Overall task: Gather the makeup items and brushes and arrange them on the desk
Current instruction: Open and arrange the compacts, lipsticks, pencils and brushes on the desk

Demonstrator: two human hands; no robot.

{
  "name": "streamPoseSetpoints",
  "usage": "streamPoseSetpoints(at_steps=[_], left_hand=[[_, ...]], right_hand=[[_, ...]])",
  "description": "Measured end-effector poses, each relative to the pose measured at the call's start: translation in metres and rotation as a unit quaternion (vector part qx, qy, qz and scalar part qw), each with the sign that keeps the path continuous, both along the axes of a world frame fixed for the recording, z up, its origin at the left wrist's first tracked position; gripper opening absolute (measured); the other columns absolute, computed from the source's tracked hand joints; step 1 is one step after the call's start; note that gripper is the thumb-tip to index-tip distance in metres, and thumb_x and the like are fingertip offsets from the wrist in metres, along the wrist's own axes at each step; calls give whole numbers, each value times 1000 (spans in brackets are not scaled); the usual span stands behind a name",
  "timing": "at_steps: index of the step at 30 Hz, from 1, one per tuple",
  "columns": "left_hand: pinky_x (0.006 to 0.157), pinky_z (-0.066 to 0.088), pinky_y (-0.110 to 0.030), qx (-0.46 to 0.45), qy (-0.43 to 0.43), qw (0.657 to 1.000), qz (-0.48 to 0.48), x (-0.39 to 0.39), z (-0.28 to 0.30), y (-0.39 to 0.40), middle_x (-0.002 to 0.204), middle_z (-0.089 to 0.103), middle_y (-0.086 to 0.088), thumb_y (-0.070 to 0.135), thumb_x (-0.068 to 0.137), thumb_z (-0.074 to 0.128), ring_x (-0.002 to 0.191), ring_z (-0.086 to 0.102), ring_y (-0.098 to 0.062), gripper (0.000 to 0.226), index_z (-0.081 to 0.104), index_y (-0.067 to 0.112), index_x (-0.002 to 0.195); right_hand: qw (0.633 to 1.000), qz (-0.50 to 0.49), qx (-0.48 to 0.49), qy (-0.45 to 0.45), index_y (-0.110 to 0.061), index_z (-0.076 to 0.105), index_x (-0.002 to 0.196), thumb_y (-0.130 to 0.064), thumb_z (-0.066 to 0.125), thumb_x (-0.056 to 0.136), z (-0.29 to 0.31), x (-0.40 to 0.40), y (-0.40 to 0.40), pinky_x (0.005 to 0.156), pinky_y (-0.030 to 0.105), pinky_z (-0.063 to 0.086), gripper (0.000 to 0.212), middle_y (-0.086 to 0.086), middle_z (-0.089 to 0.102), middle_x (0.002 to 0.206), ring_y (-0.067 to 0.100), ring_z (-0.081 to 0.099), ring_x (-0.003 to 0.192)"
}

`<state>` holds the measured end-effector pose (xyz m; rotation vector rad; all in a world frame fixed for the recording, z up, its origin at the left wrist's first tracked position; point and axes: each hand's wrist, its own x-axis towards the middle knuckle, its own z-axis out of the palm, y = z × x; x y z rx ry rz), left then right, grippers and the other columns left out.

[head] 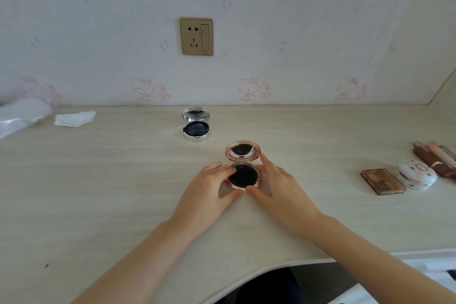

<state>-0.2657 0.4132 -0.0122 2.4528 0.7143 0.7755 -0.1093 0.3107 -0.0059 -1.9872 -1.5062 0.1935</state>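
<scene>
**Both hands on the open pink compact**

A pale wood-grain surface (111, 180) runs along a wall papered with faint pink cartoon cats, a gold wall socket (196, 36) above it. At the middle of the surface sits a rose-gold compact (243, 168), lid standing open, a dark puff in its base. The left hand (209, 190) curls round its left side, the right hand (283, 190) round its right; fingers and thumbs touch the rim, so each grip is closed lightly on the case, which rests on the surface. Behind and to the left, apart, a silver compact (196, 124) also stands open. Far right lie a brown palette (382, 181), a white round case (417, 174) touching it, and some tubes (435, 159). Far left lies a crumpled tissue (74, 118).
</scene>
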Motion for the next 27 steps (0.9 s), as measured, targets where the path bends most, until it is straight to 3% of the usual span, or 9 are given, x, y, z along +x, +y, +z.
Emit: streamPoseSetpoints(at_steps=[6, 13, 17, 23, 27], left_hand=[[104, 27, -17, 27, 53, 998, -5, 8, 1, 13, 130, 56, 17, 42, 89, 61, 136, 33, -9, 42, 58, 28, 128], [92, 46, -30, 104, 75, 991, 49, 26, 8, 41, 115, 66, 9, 36, 87, 64, 119, 49, -15, 30, 69, 21, 113], [88, 48, -32, 133, 94, 984, 77, 38, 11, 61, 114, 67, 10, 37, 90, 60, 118, 50, -15, 27, 71, 20, 108], [102, 39, -31, 189, 128, 968, 102, 54, 7, 84, 125, 64, 6, 34, 95, 51, 129, 44, -20, 30, 69, 17, 114], [90, 50, -35, 223, 130, 959, 115, 59, 11, 88, 105, 72, -1, 20, 85, 67, 113, 59, -27, 16, 75, 9, 96]], right_hand=[[1000, 11, 3, -18, -23, 13, 151, -50, 60, 86, -1, 5, 13, 95, 34, 42, 85, -8, 57, 129, 17, 46, 120], [1000, -3, 12, 4, -20, 20, 149, -50, 61, 86, 2, 20, 54, 90, 41, 45, 81, -6, 63, 122, 23, 49, 113], [1000, -6, 17, 3, -17, 32, 142, -40, 63, 88, 3, 30, 79, 86, 38, 45, 67, -1, 65, 115, 24, 52, 109], [1000, 5, 25, 0, -17, 50, 122, -36, 62, 89, 6, 40, 106, 83, 40, 48, 40, 2, 65, 108, 23, 56, 103], [999, 24, 22, 2, -21, 55, 124, -36, 61, 90, 7, 46, 118, 89, 37, 47, 38, 0, 64, 114, 19, 56, 108]])
